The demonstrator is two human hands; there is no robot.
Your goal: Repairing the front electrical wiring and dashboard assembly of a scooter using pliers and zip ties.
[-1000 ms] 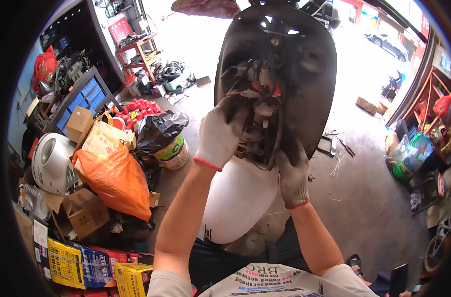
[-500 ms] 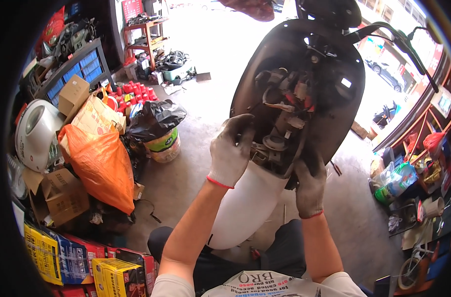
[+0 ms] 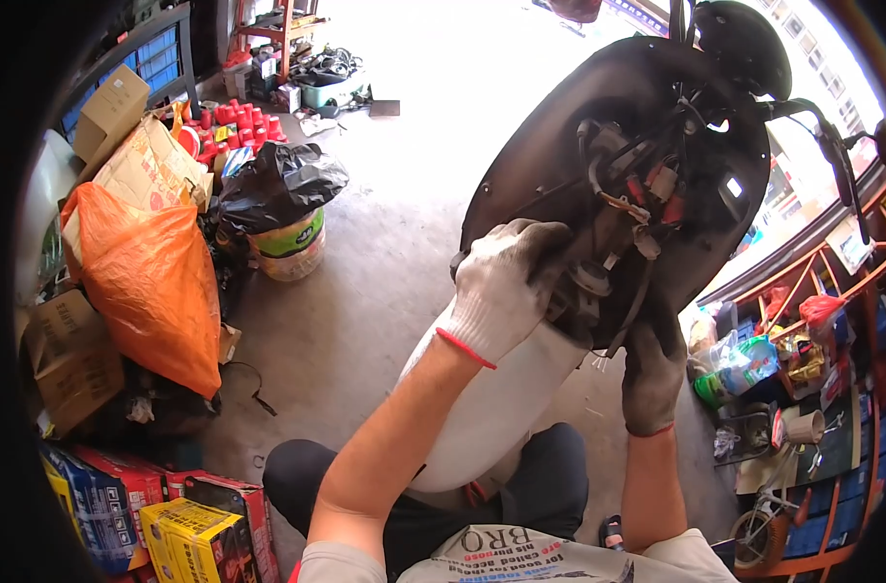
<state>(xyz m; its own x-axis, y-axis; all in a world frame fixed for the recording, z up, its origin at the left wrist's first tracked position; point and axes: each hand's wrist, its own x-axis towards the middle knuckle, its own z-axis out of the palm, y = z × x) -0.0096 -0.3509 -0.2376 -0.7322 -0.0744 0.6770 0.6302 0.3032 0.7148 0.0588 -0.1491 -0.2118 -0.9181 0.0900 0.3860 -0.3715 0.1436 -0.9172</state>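
Observation:
In front of me leans the dark front shield of a scooter [image 3: 521, 165], its inner side bared with wires, connectors [image 3: 661, 183] and small metal parts [image 3: 590, 277]. My left hand [image 3: 511, 277], in a whitish knit glove with dirty fingertips, is at the shield's lower left, fingers curled in by the metal parts; what they pinch is hidden. My right hand [image 3: 652, 364], in a greyer glove, is closed around the shield's lower right edge. A smooth white curved panel [image 3: 491, 398] slopes from beneath the shield down between my knees.
At left lie an orange sack [image 3: 151, 291], cardboard boxes [image 3: 73, 355], a bucket [image 3: 292, 248] topped with a black bag, and yellow and red boxes [image 3: 195, 539]. The scooter's handlebar [image 3: 822, 121] juts out at upper right. Beyond it stand cluttered shelves [image 3: 832, 301] and a small wheel [image 3: 754, 536].
The view has swung, so the shield appears further right and more tilted. My left hand has moved inward over the shield's lower edge; my right hand stays at the lower right edge.

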